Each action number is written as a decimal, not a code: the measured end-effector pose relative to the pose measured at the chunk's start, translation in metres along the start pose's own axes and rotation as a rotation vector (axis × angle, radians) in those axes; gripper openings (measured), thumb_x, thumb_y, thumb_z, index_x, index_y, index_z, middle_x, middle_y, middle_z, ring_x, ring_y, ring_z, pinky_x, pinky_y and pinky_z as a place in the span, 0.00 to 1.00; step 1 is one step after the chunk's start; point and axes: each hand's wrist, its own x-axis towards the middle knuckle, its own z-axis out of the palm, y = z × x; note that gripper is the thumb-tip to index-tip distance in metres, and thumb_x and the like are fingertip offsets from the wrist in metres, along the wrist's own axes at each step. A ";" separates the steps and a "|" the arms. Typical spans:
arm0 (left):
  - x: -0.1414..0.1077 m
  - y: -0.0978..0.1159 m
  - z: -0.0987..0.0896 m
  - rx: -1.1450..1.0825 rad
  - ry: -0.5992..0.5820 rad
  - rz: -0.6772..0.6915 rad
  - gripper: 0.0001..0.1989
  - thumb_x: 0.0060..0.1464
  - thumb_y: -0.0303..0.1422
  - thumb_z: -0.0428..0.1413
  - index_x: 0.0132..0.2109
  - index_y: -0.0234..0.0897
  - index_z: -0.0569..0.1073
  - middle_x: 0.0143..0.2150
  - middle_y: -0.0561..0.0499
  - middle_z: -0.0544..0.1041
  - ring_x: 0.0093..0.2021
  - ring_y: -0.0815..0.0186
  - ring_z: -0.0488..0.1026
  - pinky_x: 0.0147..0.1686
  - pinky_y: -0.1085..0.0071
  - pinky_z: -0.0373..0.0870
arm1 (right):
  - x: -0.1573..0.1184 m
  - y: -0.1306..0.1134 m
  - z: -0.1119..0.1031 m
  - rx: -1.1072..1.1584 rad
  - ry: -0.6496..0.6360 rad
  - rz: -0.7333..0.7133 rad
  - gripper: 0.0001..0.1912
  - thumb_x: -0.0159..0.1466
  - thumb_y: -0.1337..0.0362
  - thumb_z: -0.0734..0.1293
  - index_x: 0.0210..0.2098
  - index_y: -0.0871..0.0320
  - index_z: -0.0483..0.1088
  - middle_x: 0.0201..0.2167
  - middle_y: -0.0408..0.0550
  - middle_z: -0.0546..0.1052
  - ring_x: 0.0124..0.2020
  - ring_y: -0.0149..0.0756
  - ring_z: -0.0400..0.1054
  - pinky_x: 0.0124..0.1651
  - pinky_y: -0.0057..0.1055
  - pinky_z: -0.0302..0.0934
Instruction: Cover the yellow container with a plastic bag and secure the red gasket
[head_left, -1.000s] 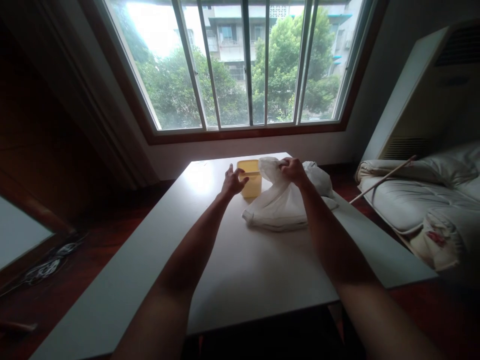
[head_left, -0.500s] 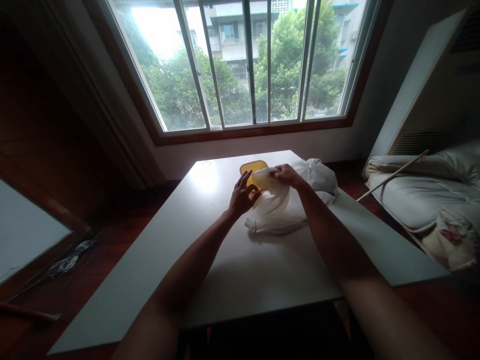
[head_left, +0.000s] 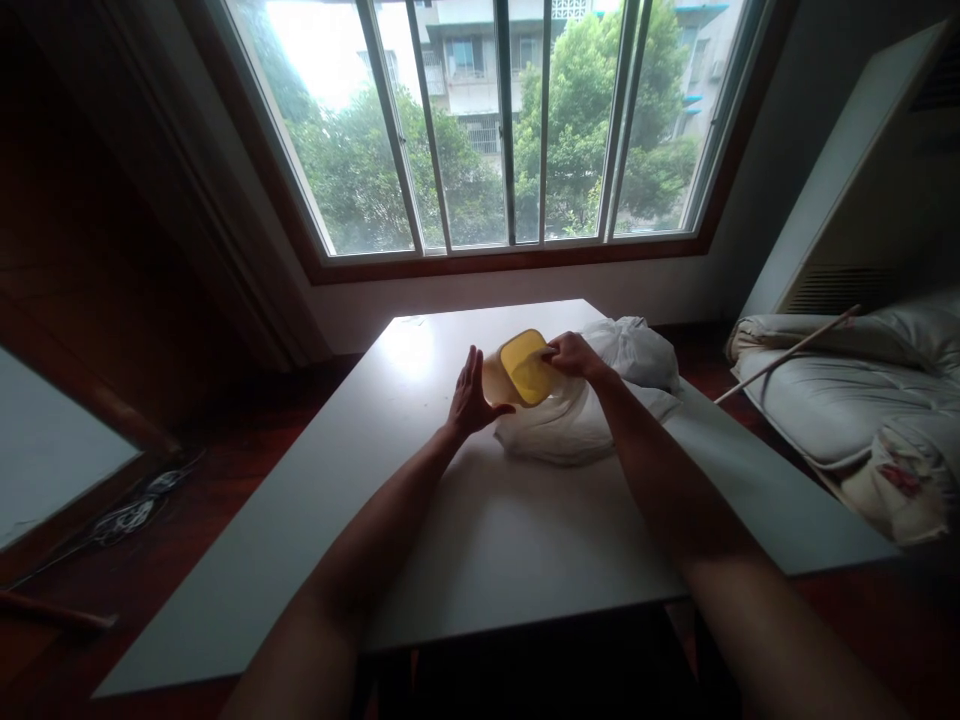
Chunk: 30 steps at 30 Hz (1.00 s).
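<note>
A yellow plastic container with a rounded-square face is tilted on its side above the white table. Its paler side points left. My left hand is open, fingers stretched upward and thumb out, with its palm at that paler side. My right hand is closed at the container's right edge, pinching a bit of thin white plastic bag. The bag lies crumpled under and beside the container. Whether the right fingers also grip the container's rim, I cannot tell.
A second, fuller white plastic bag sits at the table's far right. Beyond the right edge are a padded white seat and a thin stick. Cables lie on the floor at left.
The container has come up and tilted, its yellow face now turned toward me. My left hand has opened out from a curled shape. The bag part that covered the container has dropped away.
</note>
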 end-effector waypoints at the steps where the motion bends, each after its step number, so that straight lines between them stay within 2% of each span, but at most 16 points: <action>1: -0.002 -0.004 0.002 -0.005 -0.010 -0.009 0.71 0.37 0.63 0.66 0.74 0.36 0.37 0.75 0.24 0.41 0.75 0.37 0.42 0.68 0.40 0.53 | 0.000 -0.001 0.000 0.019 -0.008 -0.008 0.12 0.56 0.68 0.65 0.33 0.64 0.81 0.27 0.50 0.80 0.27 0.33 0.69 0.27 0.25 0.52; 5: -0.008 -0.008 0.007 0.015 0.002 -0.024 0.72 0.34 0.59 0.69 0.74 0.35 0.38 0.74 0.24 0.46 0.74 0.36 0.45 0.68 0.40 0.53 | 0.000 -0.003 0.001 0.069 -0.023 -0.010 0.11 0.56 0.68 0.66 0.31 0.65 0.80 0.24 0.49 0.78 0.25 0.32 0.67 0.26 0.24 0.52; 10: -0.009 -0.002 0.002 0.054 0.031 0.001 0.66 0.37 0.55 0.70 0.73 0.35 0.43 0.70 0.26 0.58 0.71 0.37 0.55 0.67 0.42 0.56 | 0.002 0.001 0.002 0.188 -0.102 0.008 0.11 0.56 0.66 0.66 0.32 0.64 0.81 0.25 0.47 0.79 0.26 0.32 0.68 0.27 0.24 0.55; 16: -0.009 0.004 0.000 0.057 0.047 -0.038 0.65 0.38 0.55 0.70 0.73 0.36 0.45 0.68 0.30 0.60 0.68 0.39 0.59 0.65 0.44 0.61 | -0.005 -0.025 -0.001 0.173 0.115 0.046 0.11 0.55 0.66 0.66 0.34 0.63 0.79 0.29 0.49 0.80 0.29 0.35 0.70 0.30 0.25 0.58; 21: -0.010 0.006 -0.002 0.067 0.025 -0.030 0.62 0.39 0.55 0.69 0.72 0.38 0.48 0.69 0.31 0.60 0.69 0.39 0.58 0.66 0.43 0.59 | -0.010 -0.044 0.000 0.154 0.325 0.000 0.10 0.53 0.67 0.66 0.34 0.62 0.77 0.33 0.54 0.80 0.35 0.40 0.71 0.38 0.29 0.63; 23: -0.010 0.007 -0.003 0.063 0.019 -0.029 0.61 0.39 0.55 0.69 0.72 0.39 0.49 0.69 0.32 0.60 0.69 0.39 0.59 0.66 0.43 0.59 | -0.012 -0.048 0.002 0.254 0.264 -0.001 0.10 0.54 0.68 0.65 0.34 0.62 0.77 0.32 0.52 0.80 0.33 0.38 0.71 0.37 0.28 0.63; 27: -0.010 0.008 -0.004 0.044 0.016 -0.020 0.61 0.39 0.55 0.69 0.72 0.38 0.49 0.69 0.31 0.60 0.68 0.39 0.59 0.66 0.44 0.59 | -0.014 -0.054 0.012 0.472 -0.019 -0.040 0.09 0.58 0.69 0.63 0.34 0.61 0.75 0.33 0.48 0.80 0.33 0.35 0.71 0.35 0.25 0.63; 30: -0.010 0.008 -0.004 0.046 -0.015 -0.005 0.60 0.40 0.55 0.69 0.72 0.38 0.50 0.69 0.32 0.60 0.69 0.39 0.58 0.67 0.44 0.58 | -0.015 -0.056 0.024 0.425 -0.177 -0.069 0.08 0.63 0.68 0.63 0.31 0.62 0.74 0.30 0.46 0.78 0.31 0.33 0.71 0.34 0.25 0.64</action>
